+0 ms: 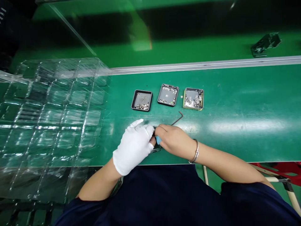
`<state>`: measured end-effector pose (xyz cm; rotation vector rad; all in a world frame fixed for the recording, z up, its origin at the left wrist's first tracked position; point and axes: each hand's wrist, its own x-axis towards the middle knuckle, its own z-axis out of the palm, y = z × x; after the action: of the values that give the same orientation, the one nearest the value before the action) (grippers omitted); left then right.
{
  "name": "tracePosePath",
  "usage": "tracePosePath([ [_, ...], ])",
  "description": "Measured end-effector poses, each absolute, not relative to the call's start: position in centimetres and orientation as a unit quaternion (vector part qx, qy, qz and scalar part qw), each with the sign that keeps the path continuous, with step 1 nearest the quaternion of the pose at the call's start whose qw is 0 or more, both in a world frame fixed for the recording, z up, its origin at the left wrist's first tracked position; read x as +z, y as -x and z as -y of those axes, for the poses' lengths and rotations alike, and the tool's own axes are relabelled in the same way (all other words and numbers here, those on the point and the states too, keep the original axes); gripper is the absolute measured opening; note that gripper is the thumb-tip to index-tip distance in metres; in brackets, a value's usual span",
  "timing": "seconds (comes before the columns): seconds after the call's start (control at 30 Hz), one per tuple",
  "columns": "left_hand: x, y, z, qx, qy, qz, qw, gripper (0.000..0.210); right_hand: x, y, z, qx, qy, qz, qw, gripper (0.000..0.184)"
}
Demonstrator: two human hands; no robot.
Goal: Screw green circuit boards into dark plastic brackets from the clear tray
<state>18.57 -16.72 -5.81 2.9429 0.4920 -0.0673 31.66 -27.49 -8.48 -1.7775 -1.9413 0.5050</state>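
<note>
My left hand (134, 147), in a white glove with the thumb and a fingertip bare, curls its fingers round a small dark piece that is mostly hidden. Against it, my right hand (175, 141) is closed in a pinch, with a blue wrap (158, 140) at one finger. What it grips is covered by the fingers. Below the fingertips a small dark, shiny part (155, 150) shows near the table edge. Just beyond my right knuckles an L-shaped hex key (178, 119) sticks out; whether it touches the hand I cannot tell.
Three small trays with metal parts stand ahead: a left tray (132, 105), a middle tray (159, 99) and a right tray (202, 99). Clear plastic compartment trays (82, 135) cover the left. A metal rail (188, 66) crosses behind; a dark device (265, 44) lies beyond it.
</note>
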Motion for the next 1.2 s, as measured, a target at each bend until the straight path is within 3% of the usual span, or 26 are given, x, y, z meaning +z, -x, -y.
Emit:
tracePosePath([
  [0.1, -5.9, -18.2, 15.4, -0.003, -0.965, -0.169, 0.2, 0.014, -8.8, -32.4, 27.3, 0.211, 0.671, 0.672, 0.231, 0.019],
  [0.2, -6.2, -17.1, 14.5, 0.077, -0.918, -0.207, 0.33, 0.039, -9.5, -33.6, 27.0, 0.252, 0.708, 0.613, 0.242, 0.025],
  [0.33, -8.2, -15.5, 15.6, 0.098, -0.912, -0.232, 0.324, 0.072, -10.1, -35.2, 26.6, 0.269, 0.736, 0.588, 0.201, 0.027],
  [0.5, -10.8, -15.3, 17.8, 0.111, -0.919, -0.29, 0.242, 0.054, -9.7, -37.0, 27.1, 0.213, 0.725, 0.644, 0.119, 0.032],
  [0.63, -11.3, -16.8, 18.3, 0.168, -0.931, -0.279, 0.163, 0.073, -10.1, -37.4, 27.6, 0.207, 0.69, 0.688, 0.082, 0.031],
  [0.73, -10.9, -18.1, 18.1, 0.17, -0.938, -0.274, 0.128, 0.064, -10.4, -37.7, 27.8, 0.22, 0.678, 0.695, 0.098, 0.03],
  [0.83, -10.1, -18.2, 17.5, 0.142, -0.942, -0.256, 0.165, 0.047, -10.2, -38.3, 28.1, 0.265, 0.665, 0.679, 0.161, 0.034],
  [0.97, -9.6, -16.4, 16.5, 0.095, -0.937, -0.203, 0.269, 0.052, -10.2, -38.2, 28.3, 0.311, 0.659, 0.632, 0.262, 0.03],
  [1.2, -11.3, -14.7, 16.5, 0.114, -0.872, -0.285, 0.381, 0.054, -11.5, -35.5, 27.4, 0.24, 0.674, 0.661, 0.226, 0.033],
])
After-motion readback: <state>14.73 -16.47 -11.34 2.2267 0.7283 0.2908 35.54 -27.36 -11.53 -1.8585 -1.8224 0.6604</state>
